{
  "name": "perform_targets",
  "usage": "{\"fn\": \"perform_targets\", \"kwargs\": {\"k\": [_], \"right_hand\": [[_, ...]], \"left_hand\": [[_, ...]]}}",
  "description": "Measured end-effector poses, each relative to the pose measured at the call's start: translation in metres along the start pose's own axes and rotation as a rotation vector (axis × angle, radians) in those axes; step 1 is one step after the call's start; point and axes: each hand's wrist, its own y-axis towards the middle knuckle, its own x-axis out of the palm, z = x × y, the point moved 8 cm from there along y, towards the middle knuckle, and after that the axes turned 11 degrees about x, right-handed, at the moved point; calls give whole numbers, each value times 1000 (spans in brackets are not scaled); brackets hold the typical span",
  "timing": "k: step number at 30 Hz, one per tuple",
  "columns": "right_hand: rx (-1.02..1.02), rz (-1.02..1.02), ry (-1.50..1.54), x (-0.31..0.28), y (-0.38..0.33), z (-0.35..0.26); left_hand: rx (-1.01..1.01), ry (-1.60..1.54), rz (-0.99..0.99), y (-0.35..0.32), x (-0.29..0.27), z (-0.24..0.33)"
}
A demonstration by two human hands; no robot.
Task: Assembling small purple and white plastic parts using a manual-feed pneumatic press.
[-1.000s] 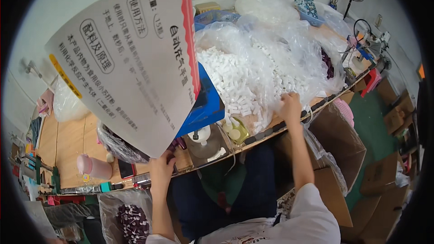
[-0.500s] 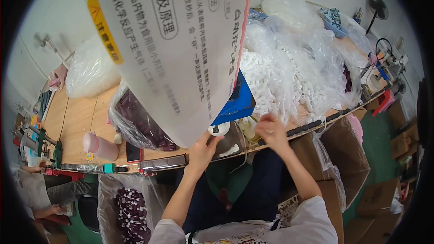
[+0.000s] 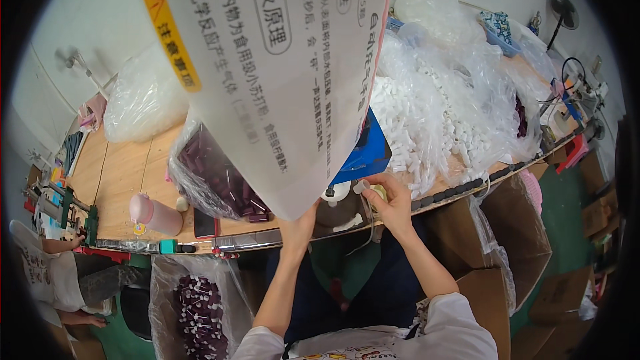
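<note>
My right hand (image 3: 392,205) pinches a small white plastic piece (image 3: 361,187) between thumb and fingers, just in front of a blue machine (image 3: 371,152) with a round white part (image 3: 339,192). My left hand (image 3: 298,230) is beside that machine at the table's front edge; its fingers are hidden behind a hanging white printed sheet (image 3: 267,93). Left of the sheet, a clear plastic bag holds dark purple tubes (image 3: 215,177). A large heap of small white plastic pieces (image 3: 427,120) lies on clear sheeting behind my right hand.
A pink bottle (image 3: 157,215) and a dark phone-like slab (image 3: 205,224) stand left on the wooden table (image 3: 120,180). Below are a lined box of purple-and-white pieces (image 3: 200,317) and a cardboard box (image 3: 510,240). Another person (image 3: 53,273) sits at far left.
My right hand has come left toward the machine, now with a white piece showing in its fingers. My left hand's fingers have gone out of sight behind the sheet. The whole view has shifted slightly.
</note>
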Motion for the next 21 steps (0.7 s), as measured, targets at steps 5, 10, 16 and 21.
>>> {"fn": "perform_targets", "kwargs": {"k": [5,10,16,21], "right_hand": [[-11,12,187,-3,3,7],[-107,-56,174,19,1,-9],[-57,-152,-208,43,-1,-18],[-726,-85,-465,54,-23,-53]], "left_hand": [[115,379,-461,14,26,27],[-71,465,-609,2,42,2],[139,328,-275,-17,27,-4],[203,391,-263,-21,28,-2]]}}
